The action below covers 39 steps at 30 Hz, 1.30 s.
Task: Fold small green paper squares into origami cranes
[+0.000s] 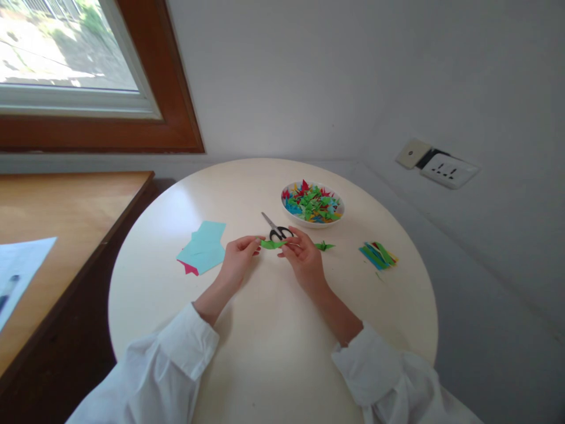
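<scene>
A small piece of folded green paper (272, 244) is stretched between my two hands above the middle of the round table. My left hand (241, 256) pinches its left end between thumb and fingers. At the other end, the fingertips of my right hand (304, 259) are closed on it. Just behind the paper lie scissors (274, 227) with black handles, blades pointing away to the left. Beside my right hand rests a green folded paper crane (325, 246), partly hidden by the hand.
A white bowl (312, 222) full of colourful folded paper stands at the back. Light blue paper sheets (205, 247) lie left over a pink piece (189, 269); coloured paper strips (378, 256) lie right. Beyond the round table (273, 353) are a wall, a socket (449, 171) and a wooden desk (75, 206).
</scene>
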Available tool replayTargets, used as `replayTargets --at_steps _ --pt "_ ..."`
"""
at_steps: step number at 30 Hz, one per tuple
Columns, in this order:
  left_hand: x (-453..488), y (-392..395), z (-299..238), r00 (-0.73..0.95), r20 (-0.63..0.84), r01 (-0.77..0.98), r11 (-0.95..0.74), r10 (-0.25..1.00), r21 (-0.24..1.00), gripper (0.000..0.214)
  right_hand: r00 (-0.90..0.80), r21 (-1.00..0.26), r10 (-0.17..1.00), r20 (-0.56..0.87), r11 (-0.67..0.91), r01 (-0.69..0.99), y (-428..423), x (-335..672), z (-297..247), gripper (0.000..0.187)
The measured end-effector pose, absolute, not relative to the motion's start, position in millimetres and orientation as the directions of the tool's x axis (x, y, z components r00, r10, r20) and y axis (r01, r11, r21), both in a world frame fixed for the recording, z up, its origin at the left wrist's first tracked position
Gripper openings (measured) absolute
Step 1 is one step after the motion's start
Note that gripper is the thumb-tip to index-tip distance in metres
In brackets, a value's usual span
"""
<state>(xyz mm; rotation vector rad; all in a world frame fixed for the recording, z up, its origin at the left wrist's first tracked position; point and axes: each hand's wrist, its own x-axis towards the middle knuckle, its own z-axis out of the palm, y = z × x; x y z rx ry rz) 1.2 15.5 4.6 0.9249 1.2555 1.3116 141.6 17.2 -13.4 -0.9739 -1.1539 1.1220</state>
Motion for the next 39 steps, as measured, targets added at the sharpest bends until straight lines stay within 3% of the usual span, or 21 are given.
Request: replayTargets --at_steps 6,12,25,31,39 --pt "1.1 14.1 4.4 -0.152 -0.068 -0.098 0.053 0.986 0.994 0.02 0.088 -0.96 0.991 0.106 0.124 -0.25 18.6 139.3 -12.1 0.041" --pt "-0.1 13.6 3.3 -0.114 0.031 0.018 -0.03 0.993 0.999 0.016 0.091 -0.982 0.996 0.01 0.027 -0.189 20.5 141.2 -13.6 0.029" --pt "0.9 13.7 -1.8 -0.018 0.204 0.199 -0.196 0.979 0.96 0.016 0.089 -0.99 0.987 0.137 0.139 -0.016 16.8 141.5 -10.6 0.019" --pt "4.1 12.0 -2.1 0.018 0.167 0.162 -0.167 0.986 0.973 0.013 0.066 -0.991 0.994 0.085 0.091 -0.099 15.6 139.5 -9.8 0.022" --pt "6.1 10.7 -1.1 0.009 0.084 -0.024 -0.084 0.996 0.996 0.015 0.055 -0.986 0.996 0.074 0.082 -0.144 14.9 139.4 -7.3 0.02"
